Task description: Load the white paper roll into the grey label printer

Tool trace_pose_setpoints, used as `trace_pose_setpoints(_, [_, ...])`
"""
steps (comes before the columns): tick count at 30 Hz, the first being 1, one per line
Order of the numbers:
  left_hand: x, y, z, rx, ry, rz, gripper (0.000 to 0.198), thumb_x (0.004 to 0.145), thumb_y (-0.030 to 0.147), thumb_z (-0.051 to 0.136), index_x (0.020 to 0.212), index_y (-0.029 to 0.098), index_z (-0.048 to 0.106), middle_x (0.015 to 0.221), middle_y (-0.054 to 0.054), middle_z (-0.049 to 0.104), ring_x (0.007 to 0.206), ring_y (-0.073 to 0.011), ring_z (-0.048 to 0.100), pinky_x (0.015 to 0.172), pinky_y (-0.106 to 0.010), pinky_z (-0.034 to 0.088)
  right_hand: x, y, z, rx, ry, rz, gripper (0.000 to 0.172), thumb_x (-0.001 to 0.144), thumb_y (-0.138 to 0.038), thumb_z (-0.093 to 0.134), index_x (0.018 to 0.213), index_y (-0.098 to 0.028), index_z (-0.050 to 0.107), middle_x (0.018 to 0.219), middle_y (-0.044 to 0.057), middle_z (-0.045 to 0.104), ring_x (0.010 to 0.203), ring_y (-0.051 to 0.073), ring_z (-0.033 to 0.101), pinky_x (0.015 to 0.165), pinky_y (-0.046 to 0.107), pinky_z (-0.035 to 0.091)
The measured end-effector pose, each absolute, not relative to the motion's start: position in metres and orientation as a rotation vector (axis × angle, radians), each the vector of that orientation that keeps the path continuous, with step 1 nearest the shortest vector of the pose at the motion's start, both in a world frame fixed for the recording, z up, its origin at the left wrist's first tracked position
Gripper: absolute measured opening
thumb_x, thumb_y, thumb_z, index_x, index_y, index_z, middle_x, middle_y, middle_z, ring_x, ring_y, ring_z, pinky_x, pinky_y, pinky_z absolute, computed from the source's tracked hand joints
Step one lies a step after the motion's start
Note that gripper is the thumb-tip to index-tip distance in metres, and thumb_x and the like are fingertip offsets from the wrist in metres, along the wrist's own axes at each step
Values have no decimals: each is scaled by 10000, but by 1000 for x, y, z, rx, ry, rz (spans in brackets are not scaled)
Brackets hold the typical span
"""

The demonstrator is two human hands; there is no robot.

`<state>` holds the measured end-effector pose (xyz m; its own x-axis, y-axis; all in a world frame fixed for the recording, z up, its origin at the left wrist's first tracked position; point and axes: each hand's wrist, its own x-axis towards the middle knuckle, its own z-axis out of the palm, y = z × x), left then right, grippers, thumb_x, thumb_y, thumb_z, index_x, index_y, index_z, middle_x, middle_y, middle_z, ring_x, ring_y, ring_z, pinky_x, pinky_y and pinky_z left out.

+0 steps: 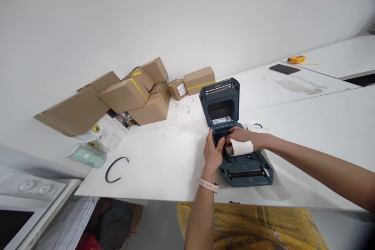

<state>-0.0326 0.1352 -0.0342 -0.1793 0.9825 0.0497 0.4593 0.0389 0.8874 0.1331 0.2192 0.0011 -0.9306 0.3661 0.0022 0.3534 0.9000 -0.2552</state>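
Your printer (246,162) stands on the right half of the counter (164,164), close to its near edge, with the lid (221,106) raised at the far side. A white label roll (242,147) sits at the middle of the open bay. Your left hand (212,155) lies on the left rim of the bay, fingers partly bent and thumb spread toward the roll; you can't tell whether they grip anything. Your right hand (240,134) reaches in from the right, just beyond the roll, its fingers bent down into the bay and partly hidden, so their opening and hold can't be told. Cardboard boxes (125,94) are heaped far left, a dark headband (109,172) lies near left, and a phone (284,69) lies far right beside a yellow tape measure (297,59).
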Motion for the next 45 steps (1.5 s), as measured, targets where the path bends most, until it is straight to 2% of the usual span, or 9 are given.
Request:
trace_pose_setpoints(6, [-35, 137, -40, 1568, 1735, 1171, 599, 975, 501, 463, 1489, 197, 422, 1560, -152, 466, 1437, -304, 441, 1184, -476, 357, 132, 227, -13, -590, -3035, 250, 80, 758, -194, 611, 789, -166, 680, 855, 119, 720, 811, 267, 647, 984, 480, 340])
trace_pose_setpoints(10, [-31, 125, -34, 1841, 1697, 1434, 376, 930, 198, 444, 1255, 185, 633, 1468, -139, 563, 1431, -283, 443, 1194, -502, 356, 129, 231, -20, -615, -3028, 205, 105, 745, -213, 617, 802, -168, 692, 872, 128, 734, 817, 278, 646, 971, 480, 330])
trace_pose_setpoints(14, [-17, 90, -20, 1996, 1430, 1474, 436, 757, 23, 471, 1102, 194, 676, 1209, -103, 708, 1311, -271, 560, 1145, -480, 439, 126, 229, -19, -648, -3036, 197, 112, 696, -197, 653, 782, -162, 715, 875, 138, 746, 827, 291, 659, 987, 490, 303])
trace_pose_setpoints(20, [2, 49, -29, 2003, 1493, 1438, 148, 825, 98, 678, 897, 222, 712, 920, -29, 794, 952, -226, 748, 1105, -551, 463, 130, 219, -3, -667, -3048, 279, 142, 803, -242, 640, 813, -165, 759, 866, 113, 762, 879, 289, 679, 1011, 495, 276])
trace_pose_setpoints(24, [6, 41, -49, 2228, 1432, 1593, 148, 860, 81, 658, 817, 211, 713, 856, -17, 814, 886, -216, 779, 960, -474, 576, 139, 212, 7, -655, -3005, 362, 230, 893, -267, 567, 971, -198, 773, 976, 95, 765, 948, 276, 681, 1022, 461, 289])
trace_pose_setpoints(31, [12, 20, -54, 2355, 1403, 1645, 162, 879, 81, 612, 874, 214, 702, 885, -6, 817, 904, -190, 782, 927, -390, 604, 148, 203, -2, -654, -2899, 413, 285, 910, -216, 537, 1080, -204, 765, 1059, 101, 758, 1040, 285, 669, 1048, 472, 307])
trace_pose_setpoints(37, [14, 10, -58, 2350, 1489, 1588, 213, 897, 72, 548, 899, 226, 695, 943, -4, 816, 984, -187, 768, 990, -399, 577, 145, 206, -10, -613, -2789, 388, 237, 908, -188, 551, 929, -219, 785, 950, 82, 775, 934, 270, 697, 995, 474, 385])
trace_pose_setpoints(42, [13, 5, -62, 2392, 1483, 1574, 211, 945, 127, 505, 889, 229, 680, 1004, -9, 811, 1053, -185, 749, 1056, -405, 535, 143, 211, 39, -595, -2164, 219, 250, 982, -309, 506, 899, -235, 730, 904, 61, 752, 897, 225, 679, 862, 375, 503])
trace_pose_setpoints(45, [13, 3, -61, 2396, 1499, 1546, 203, 945, 127, 513, 888, 234, 676, 1017, -7, 810, 1062, -183, 746, 1066, -406, 527, 141, 231, 80, -752, -1640, 3, 273, 978, -415, 522, 1115, -250, 691, 1137, 93, 715, 1110, 273, 626, 989, 455, 471])
